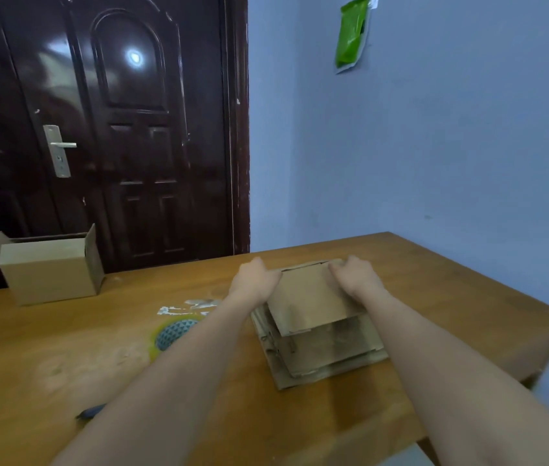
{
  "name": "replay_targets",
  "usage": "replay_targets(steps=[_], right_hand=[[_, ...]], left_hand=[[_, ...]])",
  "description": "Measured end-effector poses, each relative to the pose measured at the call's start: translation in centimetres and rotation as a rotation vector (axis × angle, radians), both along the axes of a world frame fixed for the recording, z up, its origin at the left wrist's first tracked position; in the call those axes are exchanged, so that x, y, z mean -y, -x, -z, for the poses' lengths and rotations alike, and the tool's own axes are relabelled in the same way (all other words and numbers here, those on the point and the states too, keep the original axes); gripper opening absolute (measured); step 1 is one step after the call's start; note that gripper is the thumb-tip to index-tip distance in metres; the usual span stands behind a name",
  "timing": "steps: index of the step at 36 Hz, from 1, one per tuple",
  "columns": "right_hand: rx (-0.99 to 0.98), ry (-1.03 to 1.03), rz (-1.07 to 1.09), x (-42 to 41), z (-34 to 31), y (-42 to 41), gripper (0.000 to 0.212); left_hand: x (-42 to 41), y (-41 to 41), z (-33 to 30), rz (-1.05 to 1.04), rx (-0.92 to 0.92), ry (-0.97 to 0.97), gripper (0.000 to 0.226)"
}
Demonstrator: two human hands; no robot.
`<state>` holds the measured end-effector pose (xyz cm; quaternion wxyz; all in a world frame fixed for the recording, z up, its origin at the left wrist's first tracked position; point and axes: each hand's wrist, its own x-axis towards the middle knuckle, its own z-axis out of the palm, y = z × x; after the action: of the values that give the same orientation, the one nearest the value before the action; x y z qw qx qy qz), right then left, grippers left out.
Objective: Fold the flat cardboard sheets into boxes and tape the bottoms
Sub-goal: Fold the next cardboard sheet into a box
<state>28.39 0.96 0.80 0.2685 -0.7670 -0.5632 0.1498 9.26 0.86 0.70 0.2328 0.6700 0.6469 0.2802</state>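
Left hand (pixel 254 280) gripping the far left corner of the top cardboard sheet (pixel 310 301), fingers curled over its edge. Right hand (pixel 355 275) gripping the far right corner likewise, fingertips hidden behind the card. Sheet held between both, far edge raised, near edge resting on the stack of flat sheets (pixel 320 351) directly below. Long axis running away from the body, so a lift toward the chest looks the natural next move; neither hand nearer than the other. Stack sitting right of centre on the bench (pixel 64 348), fairly near the right edge. More open room to the left and near side, apart from a tape roll (pixel 174 332) just beside the left forearm. One finished box (pixel 51 267) standing well apart at the far left.
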Motion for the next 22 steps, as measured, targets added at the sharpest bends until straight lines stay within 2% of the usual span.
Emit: replay_targets(steps=[6,8,11,15,17,19,22], right_hand=[[-0.292,-0.212,0.047,-0.7,-2.1,0.8,0.043],[-0.425,-0.277,0.051,-0.8,-2.9,1.7,0.038],[-0.690,-0.356,0.052,-1.1,-3.9,3.7,0.035],[-0.920,-0.402,-0.036,-1.2,-5.1,7.3,0.019],[-1.010,-0.370,-0.096,-1.0,-5.4,9.4,0.013],[-1.032,-0.310,-0.179,-0.9,-5.3,11.4,0.019],[-0.918,-0.194,-0.303,-1.5,-4.4,14.3,0.033]], left_hand=[[0.3,1.1,-3.3,-0.086,0.414,-0.056,0.024],[0.4,2.1,-4.6,-0.073,0.519,-0.070,0.035],[0.4,4.1,-6.1,-0.048,0.633,-0.125,0.065],[0.6,7.1,-7.7,0.025,0.739,-0.277,0.074],[0.9,8.7,-8.7,0.057,0.753,-0.340,0.073],[1.1,10.5,-9.8,0.057,0.704,-0.378,0.072],[1.0,13.5,-11.3,0.067,0.573,-0.454,0.079]])
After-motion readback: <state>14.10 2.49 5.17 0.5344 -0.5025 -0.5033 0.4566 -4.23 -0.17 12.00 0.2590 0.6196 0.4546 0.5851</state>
